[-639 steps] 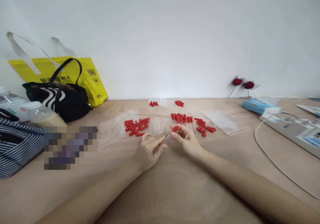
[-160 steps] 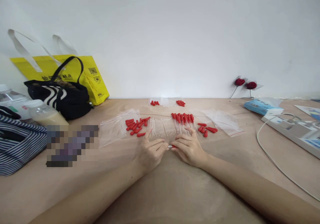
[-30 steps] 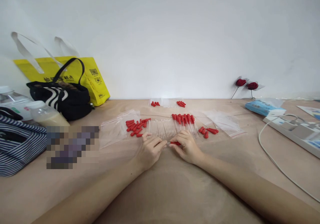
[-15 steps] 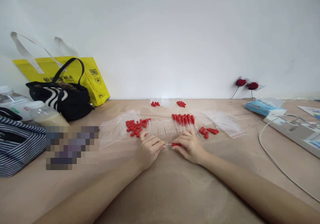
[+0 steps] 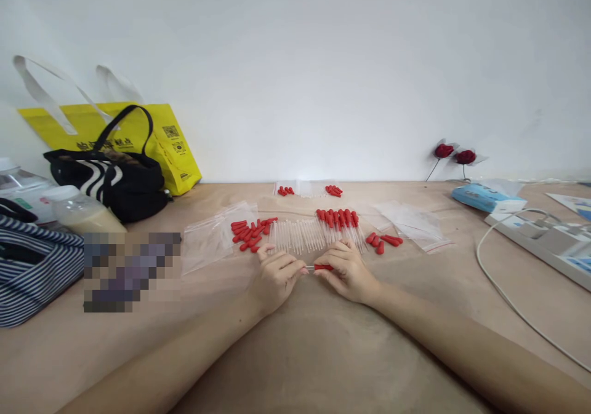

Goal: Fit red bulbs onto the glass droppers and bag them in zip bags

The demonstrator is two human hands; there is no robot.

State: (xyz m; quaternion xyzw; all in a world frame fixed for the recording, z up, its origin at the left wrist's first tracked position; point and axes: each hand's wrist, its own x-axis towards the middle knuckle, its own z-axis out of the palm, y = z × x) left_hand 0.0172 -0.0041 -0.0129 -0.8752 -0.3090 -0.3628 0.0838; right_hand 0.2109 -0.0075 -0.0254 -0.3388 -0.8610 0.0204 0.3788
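Between the fingers of my left hand (image 5: 277,275), a thin clear dropper tube (image 5: 310,267) is pinched, lying level. My right hand (image 5: 349,270) pinches a red rubber bulb (image 5: 323,267) at the tube's right end. Only a short stretch of tube shows between the two hands. Just beyond them lies a row of bare clear tubes (image 5: 295,235). To its right, several tubes carry red bulbs (image 5: 339,218). Loose red bulbs (image 5: 249,235) are heaped behind my left hand, and a few more loose bulbs (image 5: 380,248) lie right of the row.
Clear zip bags (image 5: 207,242) lie left and right of the rows, and another bag (image 5: 309,188) with red bulbs sits by the wall. At left stand a striped bag (image 5: 41,272), a bottle, a black bag and a yellow bag. A power strip (image 5: 545,242) with a cable lies right.
My right hand has come slightly left with the red bulb, so less tube shows between the hands. My left hand keeps its pinch on the tube.
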